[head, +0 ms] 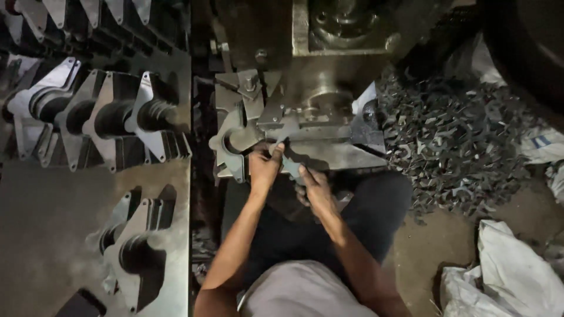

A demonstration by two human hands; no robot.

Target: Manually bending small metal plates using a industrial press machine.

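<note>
Dim workshop floor, scrap pile (458,147) right. Both hands, left hand (264,167) and right hand (314,188), gripping sheet-metal blank (289,164) at press die (305,126). Risk: fingers near die, pinch likely if press cycles.

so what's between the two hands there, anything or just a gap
In the head view a flat grey metal piece bridges the gap: the left hand and the right hand each grip it, just in front of the press bed.

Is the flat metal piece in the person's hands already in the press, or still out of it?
Out: both hands, left hand and right hand, hold the metal piece just before the press.
</note>
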